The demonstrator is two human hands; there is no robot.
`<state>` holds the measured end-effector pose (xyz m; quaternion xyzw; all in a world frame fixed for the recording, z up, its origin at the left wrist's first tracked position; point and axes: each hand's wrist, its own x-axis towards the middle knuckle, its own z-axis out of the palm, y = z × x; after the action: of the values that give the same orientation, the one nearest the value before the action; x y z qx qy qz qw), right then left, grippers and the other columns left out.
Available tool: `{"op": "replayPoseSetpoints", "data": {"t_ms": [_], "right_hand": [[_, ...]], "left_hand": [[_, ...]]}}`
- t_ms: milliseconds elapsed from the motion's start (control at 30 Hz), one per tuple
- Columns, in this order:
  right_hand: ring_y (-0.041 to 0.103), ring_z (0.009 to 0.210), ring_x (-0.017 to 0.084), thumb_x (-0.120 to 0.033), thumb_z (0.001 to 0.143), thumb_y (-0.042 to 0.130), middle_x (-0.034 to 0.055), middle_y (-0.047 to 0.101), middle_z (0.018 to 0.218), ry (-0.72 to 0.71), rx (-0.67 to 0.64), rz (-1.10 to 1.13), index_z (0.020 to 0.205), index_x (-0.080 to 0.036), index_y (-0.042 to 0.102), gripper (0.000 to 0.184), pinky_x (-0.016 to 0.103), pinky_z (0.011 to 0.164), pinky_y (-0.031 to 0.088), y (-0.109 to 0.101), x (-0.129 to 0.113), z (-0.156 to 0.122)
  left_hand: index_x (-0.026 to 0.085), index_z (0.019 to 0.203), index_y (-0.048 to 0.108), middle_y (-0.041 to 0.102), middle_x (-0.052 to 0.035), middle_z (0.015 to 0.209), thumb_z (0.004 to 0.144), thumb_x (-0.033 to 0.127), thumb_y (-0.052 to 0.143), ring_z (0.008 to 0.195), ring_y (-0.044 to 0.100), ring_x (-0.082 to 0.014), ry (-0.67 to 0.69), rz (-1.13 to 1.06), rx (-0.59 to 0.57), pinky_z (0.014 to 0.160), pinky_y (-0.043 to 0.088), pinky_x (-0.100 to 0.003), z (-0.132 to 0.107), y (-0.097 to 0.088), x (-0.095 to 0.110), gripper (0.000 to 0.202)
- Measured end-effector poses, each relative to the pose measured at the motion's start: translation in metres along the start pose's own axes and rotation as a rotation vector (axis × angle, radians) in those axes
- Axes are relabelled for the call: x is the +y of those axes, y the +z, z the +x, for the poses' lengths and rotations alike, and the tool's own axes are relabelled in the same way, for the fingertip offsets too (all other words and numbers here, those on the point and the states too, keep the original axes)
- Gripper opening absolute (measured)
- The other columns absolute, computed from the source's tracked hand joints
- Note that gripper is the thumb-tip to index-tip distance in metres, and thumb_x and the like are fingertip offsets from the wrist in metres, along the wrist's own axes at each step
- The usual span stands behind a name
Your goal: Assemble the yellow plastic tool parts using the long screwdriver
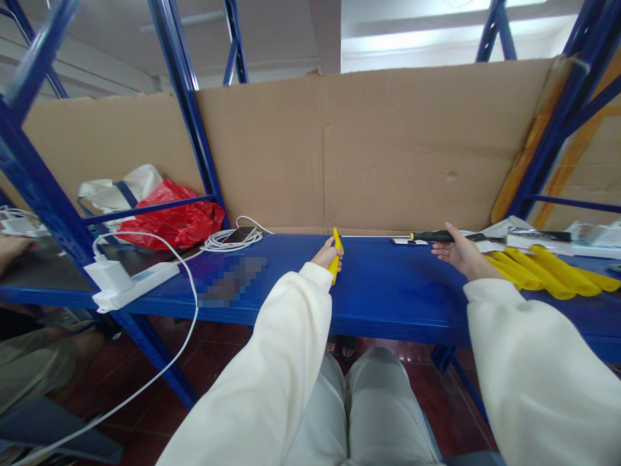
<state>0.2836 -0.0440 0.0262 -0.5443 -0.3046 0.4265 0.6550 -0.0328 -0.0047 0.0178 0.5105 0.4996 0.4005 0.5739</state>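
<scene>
My left hand [328, 254] is closed round a yellow piece [334, 264], long and narrow and held upright over the middle of the blue table. Its exact kind I cannot make out. My right hand [458, 251] is at the back right, thumb raised and fingers apart. Right beside it lies a black and yellow handled tool [429, 236], which looks like a screwdriver; whether the hand touches it I cannot tell. Several yellow tube-like sleeves [548, 272] lie side by side just right of my right wrist.
A cardboard sheet [388, 142] backs the blue table [388, 285]. On the left are a white power strip [138, 288], a coiled white cable [230, 239] and a red plastic bag [174, 217]. White packets [517, 226] lie at the right. Another person's hand [14, 251] shows far left.
</scene>
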Motion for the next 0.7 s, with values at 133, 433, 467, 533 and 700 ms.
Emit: {"op": "replayPoseSetpoints", "data": {"t_ms": [133, 433, 467, 533, 700], "right_hand": [[0.061, 0.042, 0.014, -0.050, 0.108, 0.060, 0.0059, 0.068, 0.058, 0.013, -0.020, 0.008, 0.084, -0.019, 0.063, 0.040, 0.020, 0.041, 0.048, 0.0011, -0.0017, -0.0016], [0.058, 0.043, 0.015, -0.049, 0.112, 0.049, 0.0054, 0.063, 0.055, 0.019, 0.010, 0.001, 0.078, -0.019, 0.062, 0.047, 0.021, 0.042, 0.046, 0.0007, -0.0017, -0.0030], [0.057, 0.043, 0.015, -0.047, 0.112, 0.047, 0.0050, 0.062, 0.054, 0.018, 0.019, 0.001, 0.078, -0.020, 0.062, 0.046, 0.021, 0.042, 0.045, 0.0011, -0.0019, -0.0039], [0.055, 0.042, 0.014, -0.043, 0.113, 0.045, 0.0037, 0.059, 0.052, 0.018, 0.035, -0.001, 0.076, -0.020, 0.060, 0.046, 0.021, 0.042, 0.045, 0.0022, -0.0024, -0.0054], [0.055, 0.044, 0.014, -0.039, 0.110, 0.050, 0.0048, 0.060, 0.055, 0.041, 0.051, 0.020, 0.078, -0.020, 0.060, 0.039, 0.021, 0.043, 0.046, 0.0014, -0.0013, -0.0014]], "left_hand": [[0.033, 0.172, 0.025, 0.045, 0.0064, 0.070, 0.091, 0.002, 0.051, 0.049, 0.043, -0.0118, -0.004, 0.000, -0.002, 0.049, 0.035, -0.020, 0.0014, -0.0006, -0.0008, 0.091], [0.036, 0.173, 0.023, 0.048, 0.0057, 0.072, 0.090, 0.008, 0.056, 0.049, 0.044, -0.0121, 0.006, 0.031, -0.033, 0.051, 0.037, -0.022, 0.0071, -0.0018, -0.0047, 0.093], [0.036, 0.173, 0.022, 0.048, 0.0058, 0.072, 0.090, 0.008, 0.056, 0.049, 0.044, -0.0120, 0.006, 0.035, -0.035, 0.051, 0.037, -0.022, 0.0072, -0.0018, -0.0047, 0.093], [0.036, 0.173, 0.023, 0.048, 0.0057, 0.072, 0.090, 0.007, 0.055, 0.049, 0.044, -0.0121, 0.003, 0.044, -0.035, 0.051, 0.037, -0.022, 0.0065, -0.0019, -0.0042, 0.093], [0.033, 0.172, 0.026, 0.047, 0.0060, 0.070, 0.089, 0.003, 0.052, 0.048, 0.044, -0.0121, 0.005, 0.045, -0.025, 0.050, 0.035, -0.021, 0.0030, -0.0016, -0.0023, 0.092]]}}
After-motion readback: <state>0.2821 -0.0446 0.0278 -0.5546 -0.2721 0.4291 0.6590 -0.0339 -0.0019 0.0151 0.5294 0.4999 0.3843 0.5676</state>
